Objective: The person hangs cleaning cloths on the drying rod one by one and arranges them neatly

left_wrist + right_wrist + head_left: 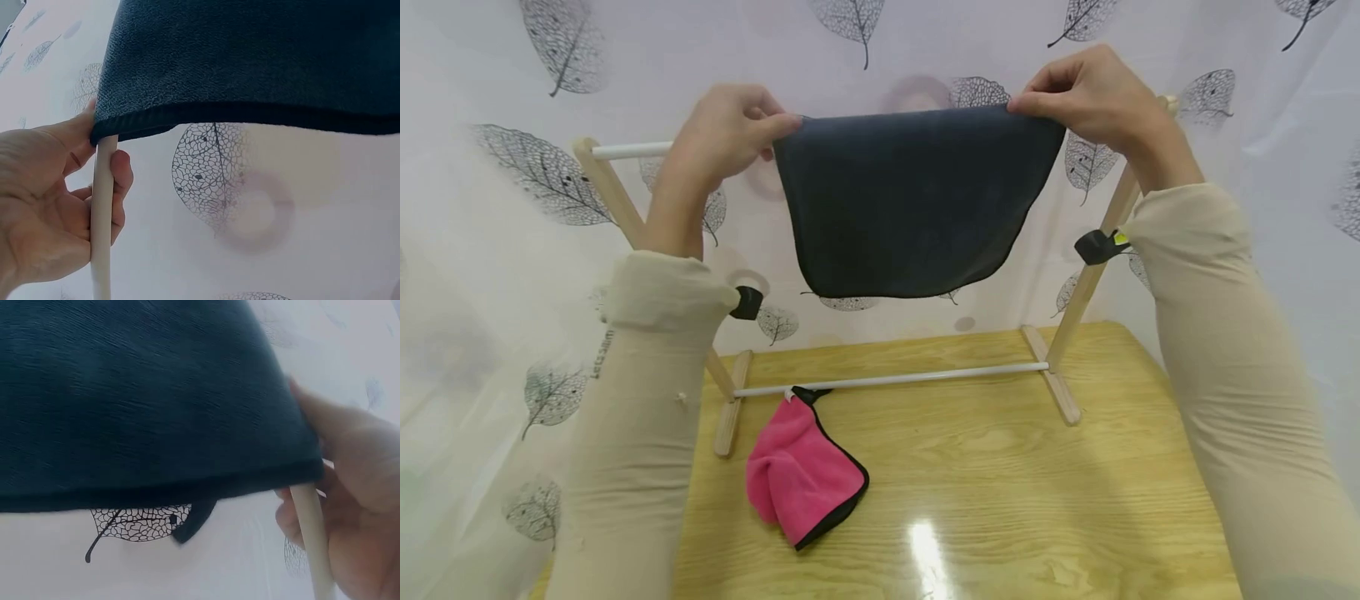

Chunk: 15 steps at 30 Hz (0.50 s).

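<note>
A dark grey cloth (917, 200) with a black edge hangs draped over the upper bar of a wooden rack, its front part facing me. My left hand (722, 133) pinches the cloth at its upper left, thumb in front. At the upper right, my right hand (1101, 100) pinches the other side. Both wrist views show the white bar (103, 219) running beneath the cloth and past the palms, with the left fingers (122, 172) behind it. In the right wrist view a short dark strip (197, 522) dangles below the cloth's hem.
On the wooden table (1000, 492) lies a crumpled pink cloth (808, 475) with black trim, one corner at the rack's lower white bar (895, 380). The rack's wooden feet (1052, 379) stand near the table's back edge. Behind hangs a white leaf-patterned curtain (467, 275).
</note>
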Available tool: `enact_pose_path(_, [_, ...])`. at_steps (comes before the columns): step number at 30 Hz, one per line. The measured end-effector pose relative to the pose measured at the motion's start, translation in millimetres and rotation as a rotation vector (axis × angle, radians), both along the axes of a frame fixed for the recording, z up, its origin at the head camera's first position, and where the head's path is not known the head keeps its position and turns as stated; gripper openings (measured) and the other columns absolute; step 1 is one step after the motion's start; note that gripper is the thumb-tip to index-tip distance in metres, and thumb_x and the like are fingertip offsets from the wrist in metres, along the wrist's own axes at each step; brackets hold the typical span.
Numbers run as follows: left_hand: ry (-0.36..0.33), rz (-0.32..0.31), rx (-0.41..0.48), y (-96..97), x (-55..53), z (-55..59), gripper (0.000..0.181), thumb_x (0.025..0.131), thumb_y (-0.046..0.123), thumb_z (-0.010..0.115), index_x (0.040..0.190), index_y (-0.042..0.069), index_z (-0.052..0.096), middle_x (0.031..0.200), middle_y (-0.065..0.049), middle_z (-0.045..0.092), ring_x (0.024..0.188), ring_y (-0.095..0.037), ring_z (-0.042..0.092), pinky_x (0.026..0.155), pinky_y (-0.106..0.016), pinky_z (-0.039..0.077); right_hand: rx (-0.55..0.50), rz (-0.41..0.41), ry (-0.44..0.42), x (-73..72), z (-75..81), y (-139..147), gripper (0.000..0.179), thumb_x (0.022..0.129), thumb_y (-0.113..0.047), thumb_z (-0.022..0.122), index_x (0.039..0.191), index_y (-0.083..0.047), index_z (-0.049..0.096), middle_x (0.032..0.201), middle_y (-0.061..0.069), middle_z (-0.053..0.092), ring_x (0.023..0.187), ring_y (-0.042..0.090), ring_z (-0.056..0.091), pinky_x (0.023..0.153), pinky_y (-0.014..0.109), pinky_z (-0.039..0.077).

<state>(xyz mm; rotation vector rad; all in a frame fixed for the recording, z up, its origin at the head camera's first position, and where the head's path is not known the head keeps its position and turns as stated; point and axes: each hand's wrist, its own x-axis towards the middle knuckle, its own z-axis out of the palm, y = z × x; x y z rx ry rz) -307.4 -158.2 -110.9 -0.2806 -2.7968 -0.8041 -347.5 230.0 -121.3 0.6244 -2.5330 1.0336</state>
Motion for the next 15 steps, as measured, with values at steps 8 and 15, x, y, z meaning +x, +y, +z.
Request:
enact_pose_path(8, [0.005, 0.065, -0.001, 2.5, -0.7, -1.7, 0.046, 0.091, 0.053, 0.047, 0.107, 0.011, 0.055, 0.099, -0.006, 0.057, 0.089, -0.020, 0.047, 0.075, -0.031, 0.036, 0.021, -0.123, 0.050, -2.4, -2.3, -7.9, 0.030, 0.082, -0.037, 0.069, 0.092, -0.009, 0.063, 0.083, 0.006, 0.049, 0.072, 0.016, 0.043, 0.058, 0.023, 0.036])
enact_pose_path(15, [0.010, 0.094, 0.006, 5.7, -3.4, -0.8, 0.047, 0.093, 0.049, 0.045, 0.116, 0.009, 0.053, 0.099, -0.005, 0.056, 0.088, -0.018, 0.053, 0.074, -0.028, 0.039, 0.009, -0.079, 0.065, 2.0, -5.4, -3.8, 0.035, 0.084, -0.043, 0.065, 0.089, -0.009, 0.066, 0.082, 0.006, 0.055, 0.077, 0.016, 0.044, 0.069, 0.028, 0.033])
